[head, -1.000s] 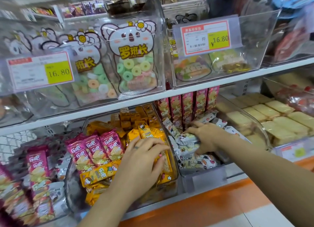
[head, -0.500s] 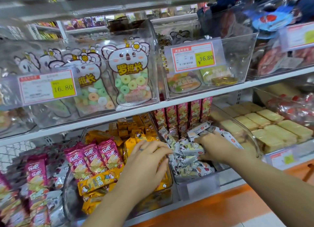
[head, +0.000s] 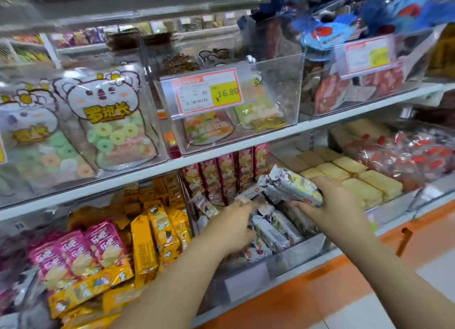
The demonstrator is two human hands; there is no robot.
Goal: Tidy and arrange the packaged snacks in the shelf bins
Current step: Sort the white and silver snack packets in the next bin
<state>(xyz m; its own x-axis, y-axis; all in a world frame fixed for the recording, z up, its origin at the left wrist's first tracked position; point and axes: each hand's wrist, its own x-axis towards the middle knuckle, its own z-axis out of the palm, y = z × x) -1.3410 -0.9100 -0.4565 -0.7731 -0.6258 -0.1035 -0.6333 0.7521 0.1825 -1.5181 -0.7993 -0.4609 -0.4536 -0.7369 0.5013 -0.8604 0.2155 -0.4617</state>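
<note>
Two hands [head: 234, 227] [head: 330, 205]; two orange-framed price tags [head: 206, 92] [head: 366, 55]

Pack bunch [head: 290, 188], white wrappers, gripped in right hand [head: 330, 205], tilted, raised over middle bin [head: 305, 247]. Loose packs [head: 273, 227] lie jumbled inside; red packs [head: 221, 173] stand upright in rows at back.

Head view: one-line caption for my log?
Right hand grips a bundle of white snack packs above the lower-shelf bin; blurred left hand reaches among loose packs inside.

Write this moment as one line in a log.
right hand: grips bundle of white packets above clear bin | left hand: in same bin among packets, grip blurred
</note>
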